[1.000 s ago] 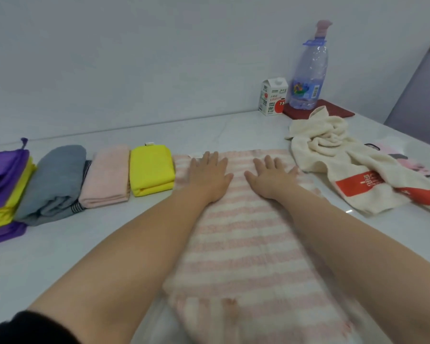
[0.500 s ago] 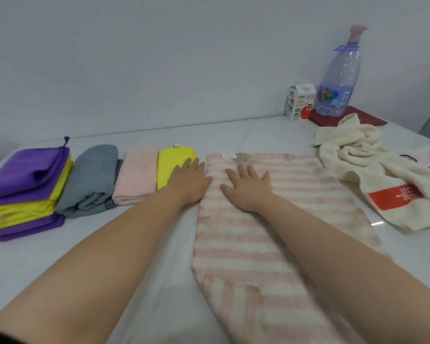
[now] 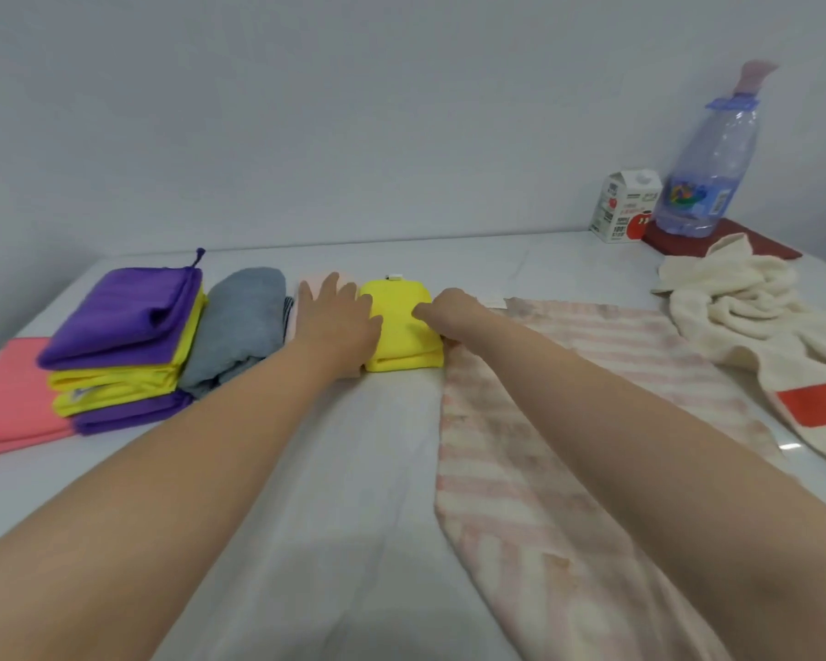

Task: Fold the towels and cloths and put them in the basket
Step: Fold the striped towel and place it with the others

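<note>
A folded yellow cloth (image 3: pixel 404 348) lies on the white table (image 3: pixel 344 469) between my two hands. My left hand (image 3: pixel 337 312) rests flat with fingers spread over a folded pale pink cloth (image 3: pixel 306 283), touching the yellow cloth's left side. My right hand (image 3: pixel 444 310) presses on the yellow cloth's right edge, fingers curled. A pink-and-white striped towel (image 3: pixel 568 422) lies spread flat under my right forearm. A crumpled cream towel (image 3: pixel 754 317) with a red patch lies at the right. No basket is in view.
At the left lie a folded grey cloth (image 3: pixel 242 322), a stack of purple and yellow cloths (image 3: pixel 125 336) and a salmon cloth (image 3: pixel 8 398). A milk carton (image 3: pixel 623 205) and a water bottle (image 3: pixel 709 174) on a red mat (image 3: pixel 735 238) stand at the back right by the wall.
Both hands have left the striped towel and moved left onto the yellow and pale pink folded cloths. The view has turned left, bringing the salmon cloth into sight.
</note>
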`<state>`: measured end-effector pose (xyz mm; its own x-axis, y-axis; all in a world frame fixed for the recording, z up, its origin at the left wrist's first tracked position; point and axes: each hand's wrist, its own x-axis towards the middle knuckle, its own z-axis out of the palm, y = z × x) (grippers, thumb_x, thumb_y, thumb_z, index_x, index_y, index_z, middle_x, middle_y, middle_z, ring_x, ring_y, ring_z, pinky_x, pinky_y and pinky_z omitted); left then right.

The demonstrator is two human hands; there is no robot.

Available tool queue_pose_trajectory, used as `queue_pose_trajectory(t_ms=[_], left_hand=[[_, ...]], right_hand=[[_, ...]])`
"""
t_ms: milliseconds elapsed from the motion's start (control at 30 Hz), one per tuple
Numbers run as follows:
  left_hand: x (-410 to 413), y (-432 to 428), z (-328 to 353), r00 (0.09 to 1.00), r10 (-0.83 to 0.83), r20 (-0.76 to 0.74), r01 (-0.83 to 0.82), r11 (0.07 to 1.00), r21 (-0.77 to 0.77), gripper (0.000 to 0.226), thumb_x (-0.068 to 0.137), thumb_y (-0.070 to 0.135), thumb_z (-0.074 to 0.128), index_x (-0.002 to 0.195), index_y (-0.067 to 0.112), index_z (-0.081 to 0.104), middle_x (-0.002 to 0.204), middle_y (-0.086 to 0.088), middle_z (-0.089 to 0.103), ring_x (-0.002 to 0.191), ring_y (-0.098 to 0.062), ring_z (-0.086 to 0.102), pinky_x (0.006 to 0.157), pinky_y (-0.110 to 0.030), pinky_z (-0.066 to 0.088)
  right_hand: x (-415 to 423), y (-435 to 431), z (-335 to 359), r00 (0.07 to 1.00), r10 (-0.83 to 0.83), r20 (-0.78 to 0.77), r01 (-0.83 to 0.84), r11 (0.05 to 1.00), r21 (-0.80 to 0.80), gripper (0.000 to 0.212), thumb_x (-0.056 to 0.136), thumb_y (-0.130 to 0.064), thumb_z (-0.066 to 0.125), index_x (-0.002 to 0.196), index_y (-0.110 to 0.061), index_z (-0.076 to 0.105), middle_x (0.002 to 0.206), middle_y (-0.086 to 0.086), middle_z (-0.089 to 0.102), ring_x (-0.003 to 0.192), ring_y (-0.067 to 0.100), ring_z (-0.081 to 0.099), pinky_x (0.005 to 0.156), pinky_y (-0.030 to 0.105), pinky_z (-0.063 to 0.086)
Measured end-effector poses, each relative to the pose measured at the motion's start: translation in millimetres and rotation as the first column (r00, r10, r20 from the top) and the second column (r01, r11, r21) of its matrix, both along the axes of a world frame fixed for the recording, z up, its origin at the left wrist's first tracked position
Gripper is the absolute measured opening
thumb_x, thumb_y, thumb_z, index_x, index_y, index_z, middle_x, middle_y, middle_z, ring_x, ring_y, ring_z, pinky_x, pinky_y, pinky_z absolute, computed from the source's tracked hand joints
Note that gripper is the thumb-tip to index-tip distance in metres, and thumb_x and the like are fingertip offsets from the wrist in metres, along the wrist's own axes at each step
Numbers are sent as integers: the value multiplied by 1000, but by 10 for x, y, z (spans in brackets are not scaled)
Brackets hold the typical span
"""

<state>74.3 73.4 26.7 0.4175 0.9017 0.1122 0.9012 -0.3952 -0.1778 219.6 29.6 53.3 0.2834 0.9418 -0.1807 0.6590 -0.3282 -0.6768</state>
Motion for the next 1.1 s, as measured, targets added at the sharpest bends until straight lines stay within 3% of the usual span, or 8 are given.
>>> queue_pose_trajectory(t_ms=[133,233,433,600,733,867,967,1100], left_hand=[[-204,58,-53,998,60,-8,-60,998,4,58,98,51,16,147,21,24,156,-5,17,146,-28,1,113,-56,6],[-282,58,-173,998,67,-20,-69,992,-103,62,98,51,12,151,20,8,159,-4,8,146,-27,1,116,-52,6],[-265,58,-191,999,54,-8,-54,986,-159,60,99,47,12,152,19,7,159,-5,7,146,-27,5,115,-51,4],[-275,89,-49,966,-18,258,57,988,-146,45,100,33,22,132,9,44,140,-12,41,132,-29,32,107,-44,29],[-360,68,275,811,30,585,116,971,-210,32,100,25,31,108,8,56,120,-15,57,110,-31,49,85,-33,38],[-485,26,590,529,368,765,146,848,-509,22,99,22,40,85,12,54,97,-8,59,88,-21,54,65,-27,38],[-698,-35,694,248,558,792,301,733,-611,25,97,26,48,108,6,56,86,-8,61,74,-20,59,65,-29,45],[-1031,-87,823,73,569,819,382,742,-550,34,95,15,54,125,0,50,98,-13,58,76,-22,57,70,-37,51]], right_hand=[[-97,131,82,986,22,164,-4,994,-109,28,95,-27,49,104,-1,55,113,17,55,90,29,53,63,27,39],[-128,194,114,998,-57,12,59,969,-239,58,94,-32,54,139,-3,34,122,20,51,89,34,57,76,37,45],[-149,223,49,923,-251,-291,195,958,-208,65,85,-25,67,139,-8,36,127,17,49,113,37,53,97,52,46],[-141,154,133,789,-245,-563,235,968,-92,42,84,-14,66,122,-6,52,118,13,61,104,30,60,88,43,51],[-161,45,332,723,-132,-678,178,984,-2,35,88,-6,58,123,-4,52,122,17,60,102,30,60,83,42,50],[-333,-41,495,725,17,-688,81,991,110,37,92,0,49,129,-6,49,122,18,58,100,31,59,77,39,52],[-546,-79,571,700,95,-708,25,987,157,41,93,0,47,134,-9,45,123,15,57,105,32,56,76,38,52],[-878,-21,615,710,129,-692,27,977,210,42,95,-7,51,136,-10,44,130,14,55,109,34,56,80,41,51]])
